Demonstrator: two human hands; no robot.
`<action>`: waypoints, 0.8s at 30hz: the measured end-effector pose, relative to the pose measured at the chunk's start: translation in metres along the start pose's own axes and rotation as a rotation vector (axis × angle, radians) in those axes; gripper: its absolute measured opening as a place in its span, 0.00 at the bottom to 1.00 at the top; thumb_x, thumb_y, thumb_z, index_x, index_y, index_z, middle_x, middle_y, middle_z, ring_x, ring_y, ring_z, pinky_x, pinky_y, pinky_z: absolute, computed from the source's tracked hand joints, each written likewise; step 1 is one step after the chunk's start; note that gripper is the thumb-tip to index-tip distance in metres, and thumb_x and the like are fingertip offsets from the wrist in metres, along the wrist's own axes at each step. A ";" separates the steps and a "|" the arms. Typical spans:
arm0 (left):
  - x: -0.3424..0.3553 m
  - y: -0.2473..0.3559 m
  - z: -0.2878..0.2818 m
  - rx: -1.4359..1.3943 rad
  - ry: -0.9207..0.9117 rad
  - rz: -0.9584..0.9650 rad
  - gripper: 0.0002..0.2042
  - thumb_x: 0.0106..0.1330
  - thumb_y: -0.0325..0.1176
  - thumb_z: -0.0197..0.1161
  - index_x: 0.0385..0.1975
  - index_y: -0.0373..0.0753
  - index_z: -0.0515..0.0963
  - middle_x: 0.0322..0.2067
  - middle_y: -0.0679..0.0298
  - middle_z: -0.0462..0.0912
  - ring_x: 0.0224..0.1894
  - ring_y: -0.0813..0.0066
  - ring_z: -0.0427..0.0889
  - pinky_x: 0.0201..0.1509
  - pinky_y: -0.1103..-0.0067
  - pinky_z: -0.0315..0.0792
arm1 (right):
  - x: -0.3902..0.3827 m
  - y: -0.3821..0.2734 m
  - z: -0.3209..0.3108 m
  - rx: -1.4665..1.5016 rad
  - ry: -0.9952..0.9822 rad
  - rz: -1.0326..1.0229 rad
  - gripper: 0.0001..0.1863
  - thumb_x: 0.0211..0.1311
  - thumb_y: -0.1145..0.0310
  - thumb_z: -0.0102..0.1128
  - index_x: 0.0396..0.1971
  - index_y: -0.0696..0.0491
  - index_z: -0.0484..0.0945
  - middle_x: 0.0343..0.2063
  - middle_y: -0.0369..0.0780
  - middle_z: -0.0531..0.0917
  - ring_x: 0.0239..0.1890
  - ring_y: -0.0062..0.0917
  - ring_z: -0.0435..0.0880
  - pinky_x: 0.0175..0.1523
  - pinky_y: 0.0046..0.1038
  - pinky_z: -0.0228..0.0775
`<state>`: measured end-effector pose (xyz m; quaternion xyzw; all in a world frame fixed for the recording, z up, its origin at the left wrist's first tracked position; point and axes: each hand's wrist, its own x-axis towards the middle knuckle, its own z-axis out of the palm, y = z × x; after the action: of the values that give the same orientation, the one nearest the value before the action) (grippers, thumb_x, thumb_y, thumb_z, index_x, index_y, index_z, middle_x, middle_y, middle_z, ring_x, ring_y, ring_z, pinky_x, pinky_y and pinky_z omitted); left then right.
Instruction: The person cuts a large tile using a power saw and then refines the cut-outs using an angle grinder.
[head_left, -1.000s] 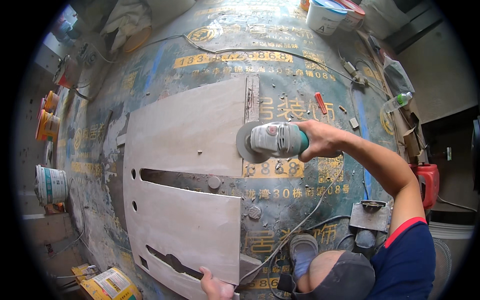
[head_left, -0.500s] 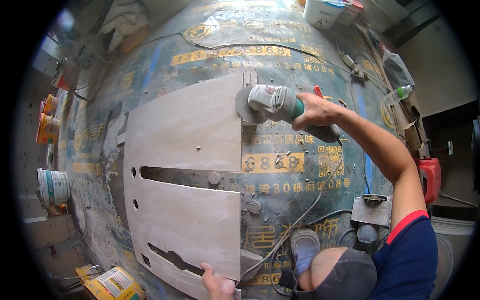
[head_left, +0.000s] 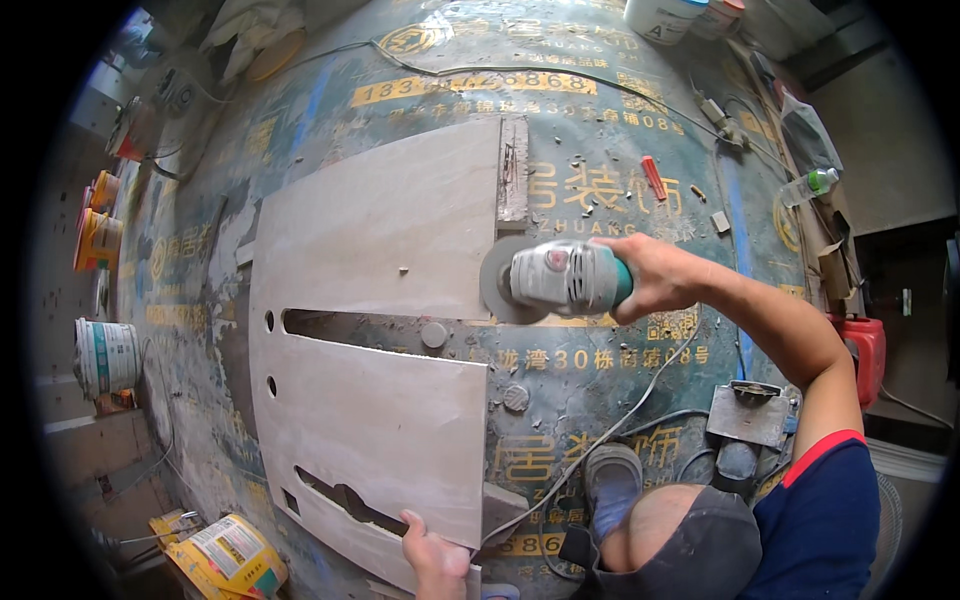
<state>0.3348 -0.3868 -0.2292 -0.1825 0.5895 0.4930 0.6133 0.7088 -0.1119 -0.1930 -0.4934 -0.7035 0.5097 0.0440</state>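
A large pale tile [head_left: 380, 225] lies flat, with round holes at its left side, a long notch open to the right edge and a slot with a rounded bulge lower down. My right hand [head_left: 655, 277] is closed around the body of a grey and teal angle grinder [head_left: 565, 277]. Its round disc [head_left: 500, 282] stands at the tile's right edge, just above the notch; whether it touches is unclear. Near the slot's right end, my left hand [head_left: 436, 550] grips the tile's lower right part, its other fingers partly hidden.
A narrow strip [head_left: 513, 175] lies against the tile's upper right edge, near a red tool [head_left: 653, 178]. The grey power cord [head_left: 600, 440] trails toward me. A second power tool [head_left: 745, 415] stands at right, a paint bucket [head_left: 106, 357] at left. Debris dots the printed floor sheet [head_left: 590, 390].
My right hand has brought the angle grinder down along the tile's right edge, toward me. The strip and the red tool now show more fully. My left hand stays on the tile.
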 end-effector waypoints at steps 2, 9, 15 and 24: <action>0.001 0.000 -0.002 0.001 -0.009 0.000 0.33 0.74 0.57 0.42 0.69 0.37 0.57 0.67 0.52 0.64 0.68 0.49 0.63 0.71 0.54 0.57 | 0.006 0.002 -0.005 0.012 0.026 0.038 0.37 0.35 0.67 0.68 0.54 0.58 0.73 0.36 0.47 0.84 0.39 0.36 0.83 0.50 0.34 0.75; 0.000 0.002 -0.002 -0.026 0.004 -0.012 0.32 0.74 0.57 0.43 0.68 0.38 0.57 0.66 0.54 0.65 0.67 0.50 0.64 0.71 0.54 0.58 | -0.002 0.004 0.013 0.037 -0.018 -0.043 0.36 0.35 0.66 0.68 0.52 0.57 0.73 0.36 0.47 0.84 0.38 0.37 0.84 0.48 0.35 0.76; 0.000 0.003 -0.005 0.028 -0.018 -0.011 0.32 0.74 0.57 0.44 0.69 0.39 0.57 0.66 0.55 0.65 0.67 0.50 0.64 0.71 0.54 0.57 | 0.004 0.020 0.020 0.108 0.065 -0.053 0.35 0.34 0.67 0.68 0.51 0.57 0.73 0.35 0.46 0.84 0.38 0.36 0.84 0.47 0.35 0.75; -0.019 0.018 0.025 0.124 0.365 -0.092 0.30 0.75 0.53 0.44 0.66 0.34 0.62 0.65 0.52 0.68 0.66 0.52 0.66 0.71 0.60 0.60 | 0.064 0.061 0.020 0.541 0.262 -0.146 0.30 0.36 0.66 0.71 0.45 0.57 0.76 0.35 0.39 0.82 0.39 0.25 0.80 0.49 0.28 0.72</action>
<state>0.3372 -0.3660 -0.1999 -0.2574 0.7112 0.3860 0.5281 0.7044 -0.0789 -0.2773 -0.4735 -0.5643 0.6059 0.3004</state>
